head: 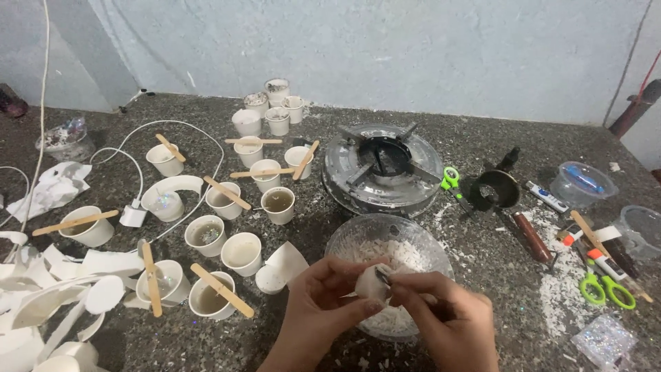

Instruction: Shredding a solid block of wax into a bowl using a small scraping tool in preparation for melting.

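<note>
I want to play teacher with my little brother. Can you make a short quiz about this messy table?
1. True or false: the glass bowl under the hands holds white wax flakes.
2. What lies across many paper cups? A) spoons B) wooden sticks C) straws
3. What colour are the handles of the scissors on the right side?

Key: 1 true. 2 B. 3 green. Extra: the left hand and right hand together hold a white wax lump.

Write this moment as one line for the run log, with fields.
left hand: holds white wax lump | right hand: scrapes it with small blade | below: glass bowl of white shavings
</note>
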